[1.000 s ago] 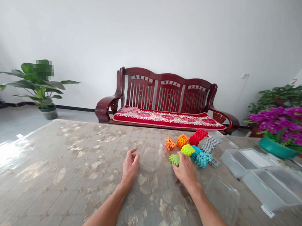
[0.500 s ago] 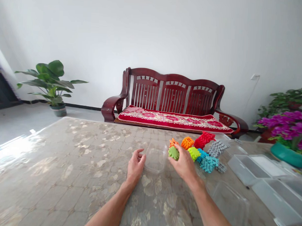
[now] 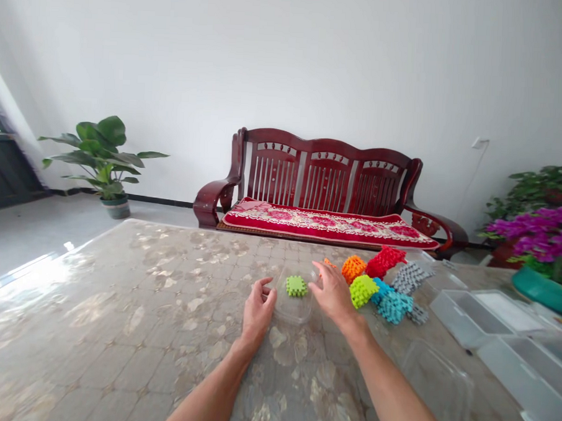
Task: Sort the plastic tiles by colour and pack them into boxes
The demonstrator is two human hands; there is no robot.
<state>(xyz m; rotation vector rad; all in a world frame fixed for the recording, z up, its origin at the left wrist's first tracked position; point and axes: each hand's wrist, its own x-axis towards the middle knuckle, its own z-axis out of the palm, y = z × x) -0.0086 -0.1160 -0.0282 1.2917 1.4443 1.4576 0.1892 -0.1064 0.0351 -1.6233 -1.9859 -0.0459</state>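
A clear plastic container (image 3: pixel 292 313) stands on the patterned tabletop between my hands, with a green toothed block (image 3: pixel 296 286) inside it. At its left side my left hand (image 3: pixel 259 306) rests with fingers slightly curled and apart, holding nothing. My right hand (image 3: pixel 331 291) is at the right side, fingers spread and nothing in them. Partly hidden behind it is a small orange piece (image 3: pixel 329 263). Further right lie block stacks: orange (image 3: pixel 353 269), lime green (image 3: pixel 363 291), red (image 3: pixel 385 261), blue (image 3: pixel 395 305) and grey (image 3: pixel 413 276).
Clear plastic boxes (image 3: pixel 465 318) and a transparent lid or tray (image 3: pixel 436 382) lie on the right of the table (image 3: pixel 140 328). Purple flowers in a teal pot (image 3: pixel 542 290) stand at the far right. A wooden bench (image 3: pixel 326 181) is behind the table.
My right hand has let go of the green block, which now lies in the clear container. Its fingers have opened. The view has shifted slightly to the left.
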